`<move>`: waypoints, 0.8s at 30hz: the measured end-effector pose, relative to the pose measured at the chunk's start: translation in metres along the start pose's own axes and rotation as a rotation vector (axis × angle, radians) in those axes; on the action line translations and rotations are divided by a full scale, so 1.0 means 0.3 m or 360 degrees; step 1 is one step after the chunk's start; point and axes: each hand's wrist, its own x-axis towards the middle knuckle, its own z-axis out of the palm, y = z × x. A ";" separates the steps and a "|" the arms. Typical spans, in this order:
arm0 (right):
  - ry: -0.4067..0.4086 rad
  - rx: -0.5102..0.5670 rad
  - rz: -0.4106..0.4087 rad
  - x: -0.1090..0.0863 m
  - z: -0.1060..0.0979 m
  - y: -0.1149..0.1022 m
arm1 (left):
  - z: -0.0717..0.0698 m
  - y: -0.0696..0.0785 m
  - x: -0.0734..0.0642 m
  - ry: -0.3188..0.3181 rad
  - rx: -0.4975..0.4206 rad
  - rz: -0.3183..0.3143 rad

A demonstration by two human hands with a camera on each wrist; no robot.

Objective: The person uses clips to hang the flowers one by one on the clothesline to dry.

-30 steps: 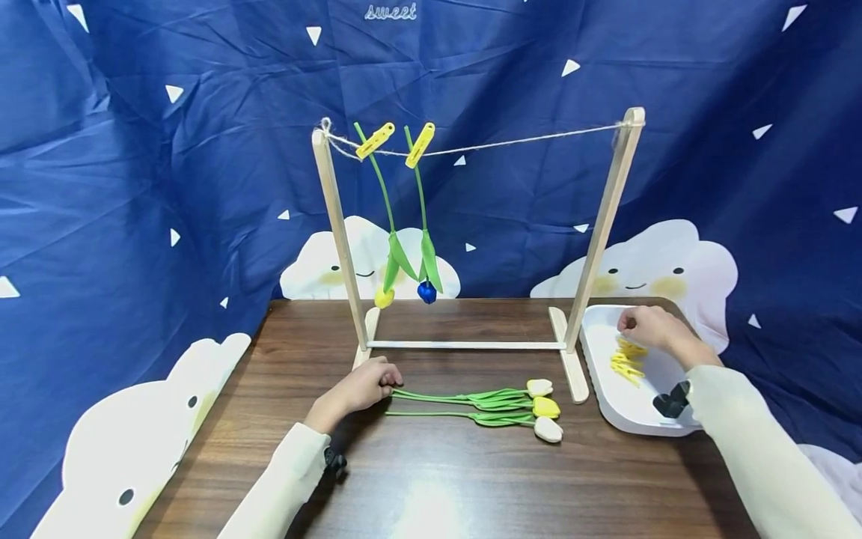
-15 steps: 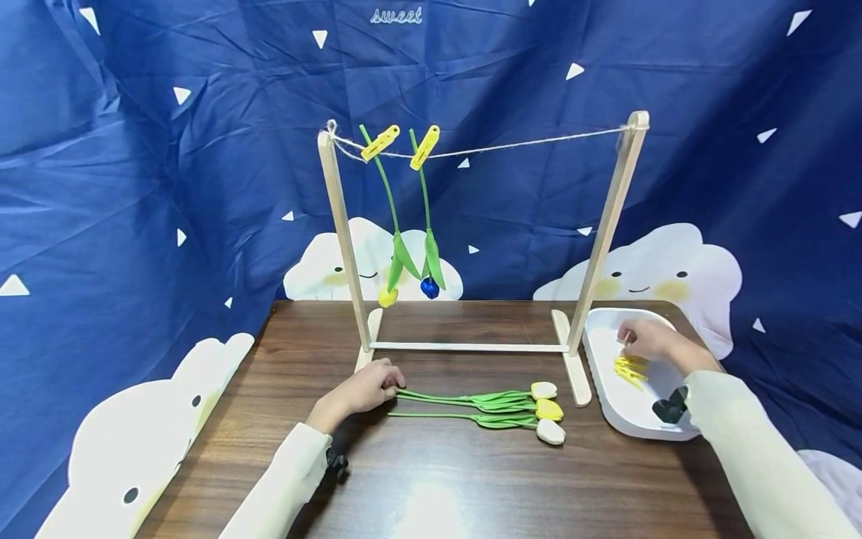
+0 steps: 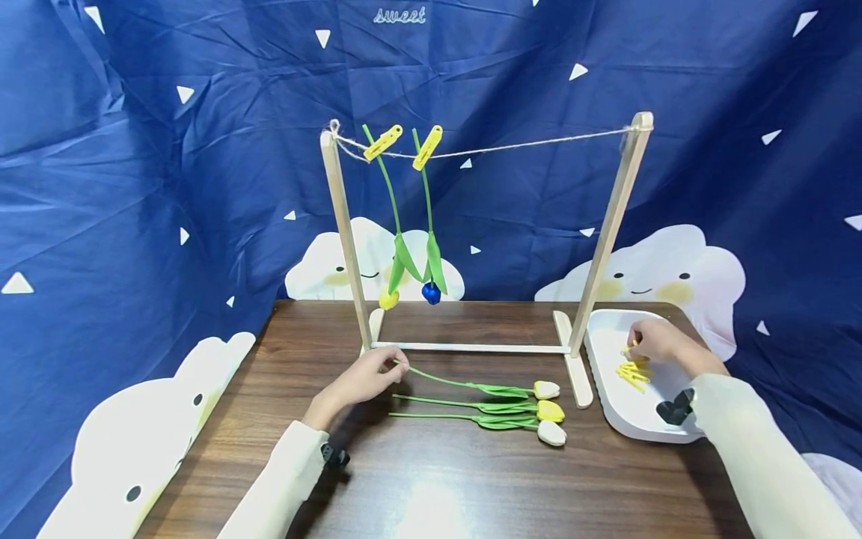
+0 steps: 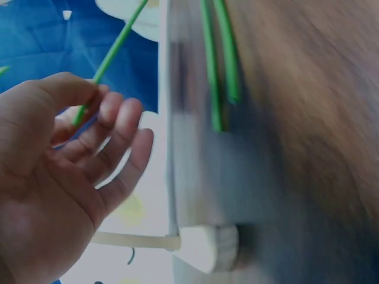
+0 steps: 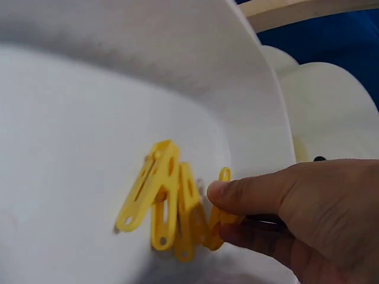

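My left hand [image 3: 364, 376] pinches the stem end of a white-and-yellow artificial tulip [image 3: 498, 389] between thumb and fingers. In the left wrist view its green stem [image 4: 118, 46] slants up from the fingertips, the other fingers loosely bent. Beside it on the table lie a yellow tulip [image 3: 550, 411] and a white tulip [image 3: 551, 433]. Over the white tray [image 3: 609, 423], my right hand [image 3: 663, 346] pinches a yellow clothespin [image 5: 215, 229] between thumb and fingers. More yellow clothespins [image 5: 151, 189] lie heaped next to it on the tray floor.
A wooden rack with a right post [image 3: 609, 236] and left post [image 3: 346, 232] carries a string [image 3: 525, 143]. Clothespins hold a yellow tulip [image 3: 388, 299] and a blue tulip [image 3: 432, 293] upside down near its left end. A white crossbar [image 3: 471, 348] runs low between the posts.
My left hand has lifted the stem end of the white-and-yellow tulip away from the other two. My right hand has reached into the clothespins and drawn one slightly up from the heap.
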 end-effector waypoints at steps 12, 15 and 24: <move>0.0148 0.0217 0.0021 -0.006 -0.056 -0.102 | 0.022 0.151 0.062 0.0224 -0.0841 0.0265; 0.0150 0.0291 -0.0023 -0.008 -0.069 -0.128 | 0.034 0.180 0.082 0.0248 -0.1027 0.0338; 0.0294 0.0229 -0.0162 -0.019 -0.095 -0.183 | 0.045 0.255 0.130 0.0373 -0.1211 0.0339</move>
